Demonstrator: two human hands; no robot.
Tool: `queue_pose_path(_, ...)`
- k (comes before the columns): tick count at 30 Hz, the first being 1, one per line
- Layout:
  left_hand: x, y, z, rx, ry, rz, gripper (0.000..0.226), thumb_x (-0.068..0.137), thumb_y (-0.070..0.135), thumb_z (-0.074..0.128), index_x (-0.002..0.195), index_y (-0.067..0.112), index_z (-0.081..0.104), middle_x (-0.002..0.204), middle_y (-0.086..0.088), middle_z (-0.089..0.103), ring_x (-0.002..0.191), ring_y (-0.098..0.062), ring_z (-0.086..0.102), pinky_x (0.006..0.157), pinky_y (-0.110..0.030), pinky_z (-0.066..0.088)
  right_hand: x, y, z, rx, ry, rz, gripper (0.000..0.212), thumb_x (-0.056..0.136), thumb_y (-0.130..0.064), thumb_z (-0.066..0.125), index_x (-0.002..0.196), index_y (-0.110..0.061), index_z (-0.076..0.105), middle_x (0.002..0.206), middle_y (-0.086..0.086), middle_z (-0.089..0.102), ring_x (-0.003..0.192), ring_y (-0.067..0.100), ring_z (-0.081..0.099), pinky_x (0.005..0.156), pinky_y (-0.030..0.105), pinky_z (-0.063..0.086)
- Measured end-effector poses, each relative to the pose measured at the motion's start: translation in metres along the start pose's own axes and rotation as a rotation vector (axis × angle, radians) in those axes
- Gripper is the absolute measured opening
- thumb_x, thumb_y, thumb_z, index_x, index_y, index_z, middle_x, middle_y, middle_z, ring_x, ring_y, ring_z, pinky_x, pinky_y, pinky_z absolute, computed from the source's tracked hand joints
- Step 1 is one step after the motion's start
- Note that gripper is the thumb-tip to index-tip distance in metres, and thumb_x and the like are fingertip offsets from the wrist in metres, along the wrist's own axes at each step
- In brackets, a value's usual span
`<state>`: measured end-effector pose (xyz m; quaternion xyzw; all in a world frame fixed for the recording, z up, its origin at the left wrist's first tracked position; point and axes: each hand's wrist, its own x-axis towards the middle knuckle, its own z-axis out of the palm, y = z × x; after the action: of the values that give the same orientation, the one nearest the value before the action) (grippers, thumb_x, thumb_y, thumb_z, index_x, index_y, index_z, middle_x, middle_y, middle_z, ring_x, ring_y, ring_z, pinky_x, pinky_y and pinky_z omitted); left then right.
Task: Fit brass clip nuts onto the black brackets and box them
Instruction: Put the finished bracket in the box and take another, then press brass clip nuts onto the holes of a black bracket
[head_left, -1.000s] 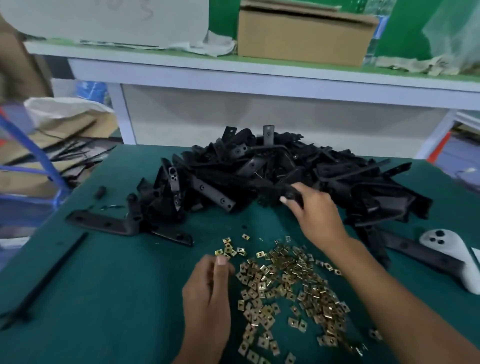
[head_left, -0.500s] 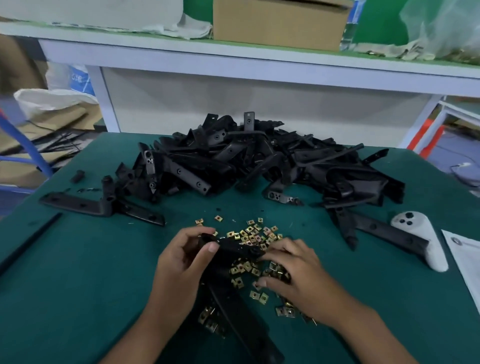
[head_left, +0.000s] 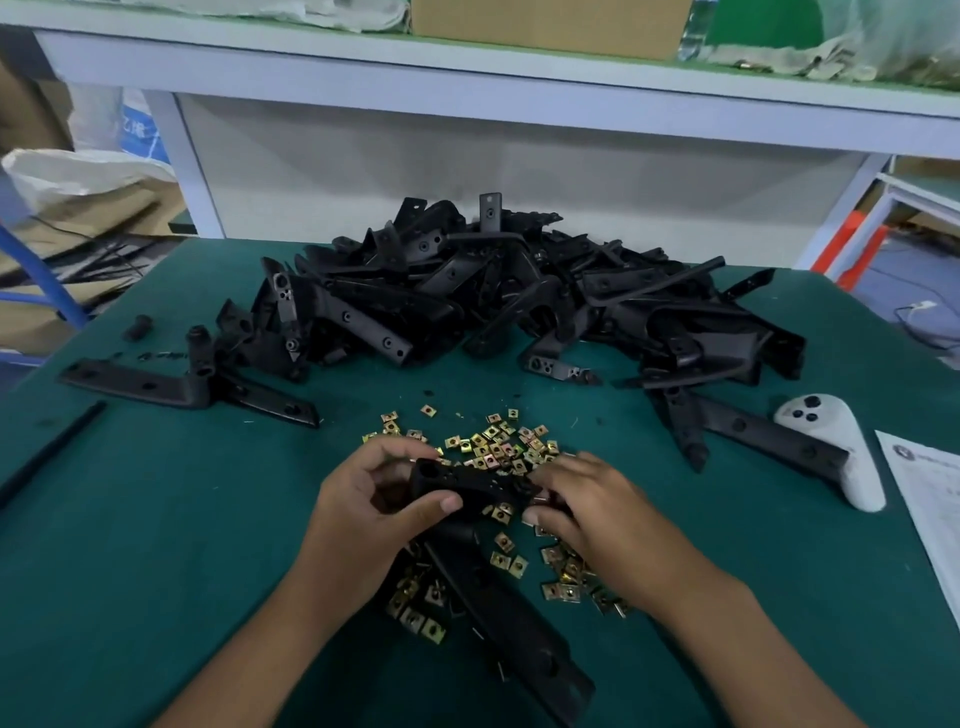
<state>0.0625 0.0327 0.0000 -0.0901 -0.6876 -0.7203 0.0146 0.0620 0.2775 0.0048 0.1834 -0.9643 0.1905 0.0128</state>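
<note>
bracket in hand: a long black bracket (head_left: 498, 597) lies slanted over the green desk (head_left: 156, 545), its upper end lifted between both hands, its lower end running toward the near edge.
left hand: the left hand (head_left: 363, 499) is curled round the bracket's blocky upper end, thumb across the front.
right hand: the right hand (head_left: 587, 514) has its fingers bent down at the bracket's side arm, amid the nuts; whether it pinches a nut i cannot tell.
clip nuts: small brass clip nuts (head_left: 493, 447) lie scattered loose under and around the hands.
spare brackets: a heap of black brackets (head_left: 519, 301) sits farther back on the desk.
handling, bracket: looks rigid, moulded and light for its length; best held at the thick end, as now, so the long arm does not swing.
handling, nuts: thin sprung metal, tiny and slick; likely to skid, so pinch by the flat faces and slide on squarely.
box: no box for finished parts is clearly identifiable.
</note>
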Motion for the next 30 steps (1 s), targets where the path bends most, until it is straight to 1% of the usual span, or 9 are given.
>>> queue_pose_path(4, 0.000, 0.001, 0.000, -0.015, -0.061, -0.015, 0.028, 0.077, 0.019, 0.079, 0.102, 0.019, 0.067, 0.076, 0.004, 0.069, 0.071, -0.009, 0.067, 0.065, -0.018, 0.055, -0.003, 0.001, -0.002, 0.084, -0.012, 0.026, 0.028, 0.101, -0.039, 0.057, 0.125, -0.026, 0.062, 0.105, -0.021, 0.048, 0.100, 0.000, 0.046, 0.083, 0.018, 0.038)
queue_pose_path(9, -0.003, 0.002, -0.001, 0.029, -0.117, -0.006, 0.023, 0.083, 0.032, 0.081, 0.101, 0.029, 0.066, 0.089, 0.002, 0.066, 0.079, -0.013, 0.065, 0.069, -0.020, 0.054, -0.005, 0.005, -0.008, 0.077, -0.100, 0.019, 0.008, 0.101, -0.041, 0.057, 0.105, -0.034, 0.057, 0.100, -0.019, 0.048, 0.097, -0.001, 0.043, 0.081, 0.024, 0.039)
queue_pose_path(12, -0.005, 0.002, 0.000, 0.063, -0.146, -0.005, 0.024, 0.084, 0.032, 0.082, 0.102, 0.031, 0.065, 0.091, 0.007, 0.066, 0.082, -0.012, 0.066, 0.071, -0.019, 0.054, -0.006, 0.005, -0.009, 0.104, -0.120, 0.017, 0.017, 0.100, -0.039, 0.058, 0.091, -0.040, 0.044, 0.097, -0.017, 0.048, 0.094, -0.001, 0.045, 0.074, 0.020, 0.036)
queue_pose_path(14, -0.004, 0.002, 0.000, 0.088, -0.161, -0.005, 0.026, 0.082, 0.027, 0.082, 0.101, 0.032, 0.065, 0.090, 0.006, 0.068, 0.082, -0.014, 0.069, 0.072, -0.020, 0.055, -0.005, 0.004, -0.009, 0.156, -0.055, 0.020, 0.016, 0.101, -0.034, 0.057, 0.090, -0.038, 0.046, 0.096, -0.016, 0.050, 0.093, 0.000, 0.049, 0.074, 0.019, 0.037)
queue_pose_path(18, -0.003, 0.003, 0.002, 0.076, -0.192, -0.021, 0.029, 0.075, 0.023, 0.083, 0.097, 0.034, 0.067, 0.091, 0.004, 0.074, 0.080, -0.013, 0.073, 0.069, -0.018, 0.057, -0.001, 0.003, -0.011, 0.514, 0.085, 0.124, 0.006, 0.102, -0.028, 0.058, 0.096, -0.029, 0.059, 0.086, -0.016, 0.063, 0.076, -0.003, 0.056, 0.068, 0.012, 0.041)
queue_pose_path(22, -0.004, 0.004, 0.002, 0.061, -0.216, -0.021, 0.028, 0.075, 0.020, 0.082, 0.095, 0.033, 0.068, 0.089, 0.004, 0.075, 0.079, -0.009, 0.073, 0.069, -0.016, 0.056, 0.002, -0.001, -0.009, 0.944, 0.087, 0.183, 0.007, 0.103, -0.014, 0.056, 0.104, -0.016, 0.062, 0.085, -0.009, 0.068, 0.075, 0.003, 0.058, 0.061, 0.022, 0.047)
queue_pose_path(25, -0.005, 0.005, 0.004, 0.046, -0.222, -0.022, 0.026, 0.075, 0.021, 0.081, 0.094, 0.034, 0.070, 0.091, 0.002, 0.077, 0.081, -0.010, 0.073, 0.071, -0.016, 0.056, 0.002, -0.006, -0.009, 1.069, 0.059, 0.174, 0.019, 0.103, -0.012, 0.056, 0.113, -0.022, 0.068, 0.088, -0.010, 0.069, 0.081, 0.004, 0.060, 0.061, 0.019, 0.046)
queue_pose_path(27, -0.006, 0.006, 0.005, 0.026, -0.234, -0.034, 0.025, 0.076, 0.021, 0.079, 0.097, 0.033, 0.072, 0.093, 0.001, 0.077, 0.084, -0.011, 0.074, 0.073, -0.017, 0.057, 0.002, -0.010, -0.009, 1.122, 0.025, 0.168, 0.027, 0.103, -0.011, 0.055, 0.111, -0.029, 0.073, 0.092, -0.010, 0.070, 0.087, 0.004, 0.061, 0.062, 0.018, 0.046)
queue_pose_path(30, -0.008, 0.006, 0.006, 0.017, -0.271, -0.049, 0.025, 0.080, 0.019, 0.077, 0.101, 0.031, 0.074, 0.095, -0.001, 0.078, 0.087, -0.012, 0.074, 0.074, -0.017, 0.057, 0.001, -0.014, -0.007, 1.171, -0.007, 0.179, 0.026, 0.102, -0.012, 0.057, 0.107, -0.029, 0.076, 0.087, -0.011, 0.069, 0.085, 0.005, 0.060, 0.063, 0.020, 0.045)
